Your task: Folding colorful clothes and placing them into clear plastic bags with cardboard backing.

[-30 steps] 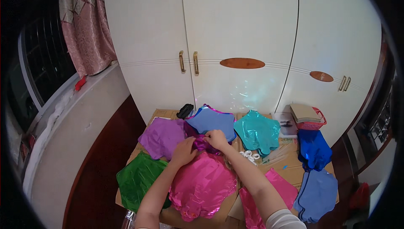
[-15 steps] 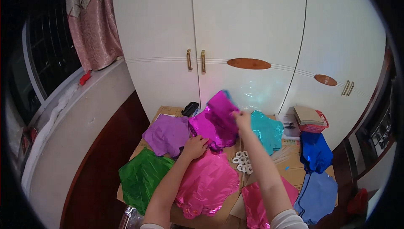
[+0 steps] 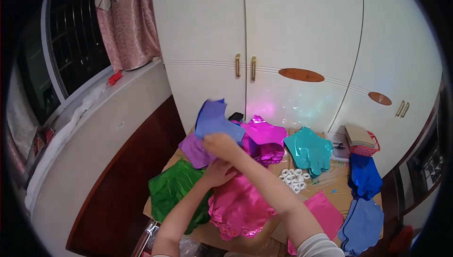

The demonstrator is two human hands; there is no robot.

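Note:
My right hand (image 3: 219, 144) grips a blue-violet foil sheet (image 3: 214, 119), raised and tilted above the purple sheets (image 3: 192, 149). Beneath that forearm, my left hand (image 3: 217, 173) lies with its fingers out at the upper edge of a pink foil stack (image 3: 238, 205); the forearm partly covers it. Just right of the raised sheet sits a shiny magenta foil stack (image 3: 266, 132) with crumpled, scalloped edges. Green foil sheets (image 3: 177, 192) lie left of the left forearm.
Teal foil (image 3: 309, 149), white rings (image 3: 293, 180), blue foil (image 3: 364, 176), periwinkle sheets (image 3: 362, 226) and a smaller pink sheet (image 3: 325, 215) spread across the right side of the cardboard-covered table. A red basket (image 3: 368, 146) stands at the back right, before a white cabinet (image 3: 302, 21).
My right hand has swung left across my left hand. The magenta sheet it held up has given way to a blue-violet one in its grip. The view has shifted slightly left.

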